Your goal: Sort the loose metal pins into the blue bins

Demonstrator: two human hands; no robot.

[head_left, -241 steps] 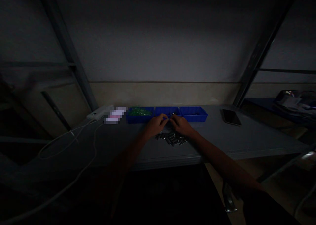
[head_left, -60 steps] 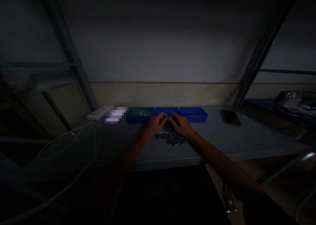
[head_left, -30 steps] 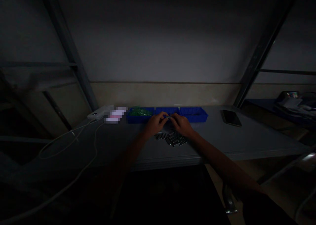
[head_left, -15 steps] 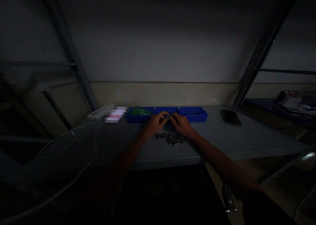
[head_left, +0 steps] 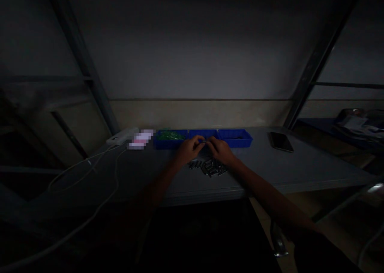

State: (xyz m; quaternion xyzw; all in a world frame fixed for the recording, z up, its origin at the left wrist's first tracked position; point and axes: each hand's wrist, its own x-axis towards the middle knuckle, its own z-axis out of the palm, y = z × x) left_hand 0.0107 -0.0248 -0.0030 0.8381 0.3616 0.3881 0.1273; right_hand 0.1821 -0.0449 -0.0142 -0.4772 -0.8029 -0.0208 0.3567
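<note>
Through the head camera I saw the left hand (head_left: 188, 150) and the right hand (head_left: 221, 150) nearly meeting, thumbs and fingers closed together on a small piece (head_left: 205, 142) between their tips; it was too dim for me to tell its shape. The piece was just in front of the middle bin (head_left: 204, 132), above the table (head_left: 258, 167). Nearer me, metal parts (head_left: 211, 168) lay in a loose pile below the hands. I saw green plastic (head_left: 170, 136) in the left bin (head_left: 168, 146), and a phone (head_left: 281, 141) lay well to the right.
</note>
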